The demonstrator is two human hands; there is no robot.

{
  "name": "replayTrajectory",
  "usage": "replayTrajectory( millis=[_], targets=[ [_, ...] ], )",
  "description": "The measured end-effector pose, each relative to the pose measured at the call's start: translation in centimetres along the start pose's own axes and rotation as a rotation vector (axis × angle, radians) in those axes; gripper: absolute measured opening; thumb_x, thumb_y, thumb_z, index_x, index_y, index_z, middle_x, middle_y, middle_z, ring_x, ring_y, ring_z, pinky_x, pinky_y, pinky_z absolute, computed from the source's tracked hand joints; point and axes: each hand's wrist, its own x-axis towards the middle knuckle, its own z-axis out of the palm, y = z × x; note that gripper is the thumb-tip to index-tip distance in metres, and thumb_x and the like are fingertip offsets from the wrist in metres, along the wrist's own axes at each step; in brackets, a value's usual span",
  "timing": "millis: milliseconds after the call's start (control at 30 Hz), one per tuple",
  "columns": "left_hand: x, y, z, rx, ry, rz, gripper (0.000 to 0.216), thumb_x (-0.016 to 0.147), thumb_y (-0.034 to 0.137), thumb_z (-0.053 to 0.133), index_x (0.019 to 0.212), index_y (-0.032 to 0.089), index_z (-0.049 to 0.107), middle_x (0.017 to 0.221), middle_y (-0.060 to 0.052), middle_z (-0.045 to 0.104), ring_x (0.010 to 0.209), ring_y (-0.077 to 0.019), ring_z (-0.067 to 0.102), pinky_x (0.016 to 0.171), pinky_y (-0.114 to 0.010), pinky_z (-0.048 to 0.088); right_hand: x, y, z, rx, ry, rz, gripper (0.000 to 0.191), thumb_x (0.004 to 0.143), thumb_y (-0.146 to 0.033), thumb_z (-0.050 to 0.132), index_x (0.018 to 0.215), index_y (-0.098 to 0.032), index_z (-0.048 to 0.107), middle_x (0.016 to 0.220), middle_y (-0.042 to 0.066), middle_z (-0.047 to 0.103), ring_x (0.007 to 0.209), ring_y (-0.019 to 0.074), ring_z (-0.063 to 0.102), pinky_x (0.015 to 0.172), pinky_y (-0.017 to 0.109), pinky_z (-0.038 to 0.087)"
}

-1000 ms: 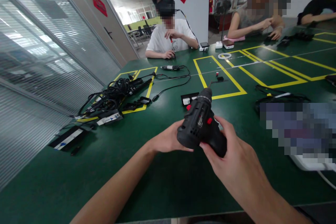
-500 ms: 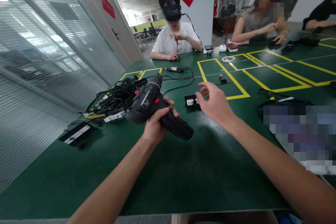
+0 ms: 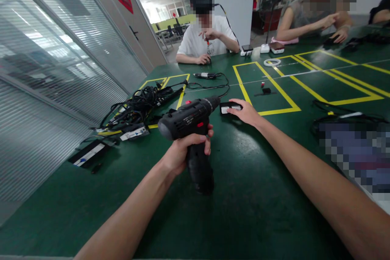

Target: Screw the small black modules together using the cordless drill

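Note:
My left hand (image 3: 185, 150) wraps round the handle of a black cordless drill (image 3: 189, 120) with red buttons. The drill is held above the green table, its chuck pointing right and away from me, its handle hanging down. Past the chuck, my right hand (image 3: 245, 112) grips the right end of a small black box (image 3: 222, 107) on the table. White pieces show inside the box. My thumb lies across its front and the fingers go over its back edge; the fingertips are partly hidden.
Tangled black cables (image 3: 143, 103) lie at the left, near a black case with a white strip (image 3: 89, 154). A pen-shaped tool (image 3: 204, 75) with a cord lies farther back. Yellow tape (image 3: 278, 111) marks the table (image 3: 258, 211). Two people sit across it; another shows at the far right.
The drill has turned from pointing away to pointing right, its handle now hanging down. My right hand has come down onto the small black box and closed on it.

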Motion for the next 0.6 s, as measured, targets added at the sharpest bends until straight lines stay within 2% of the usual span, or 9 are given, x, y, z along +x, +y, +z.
replayTrajectory(
  millis=[200,600],
  targets=[
    [0.0,-0.6,0.6,0.085,0.019,-0.087,0.036,0.071,0.022,0.063,0.106,0.013,0.060,0.090,-0.005,0.061,0.056,-0.0096,0.056,0.056,-0.025,0.048,0.1,0.4,0.8,-0.025,0.081,-0.014,0.050,0.085,-0.045,0.061,0.129,-0.020,0.058,0.121,0.011,0.060,0.111,0.0251,0.058,0.097,0.040,0.043],
    [0.2,-1.1,1.2,0.147,0.069,-0.140,0.033,0.072,0.026,0.068,0.102,0.013,0.061,0.083,-0.003,0.061,0.055,-0.0098,0.056,0.055,-0.024,0.047,0.2,0.2,0.6,-0.052,0.085,-0.031,0.045,0.083,-0.043,0.063,0.122,-0.021,0.062,0.113,0.010,0.061,0.103,0.0239,0.060,0.094,0.040,0.045]
  ],
)
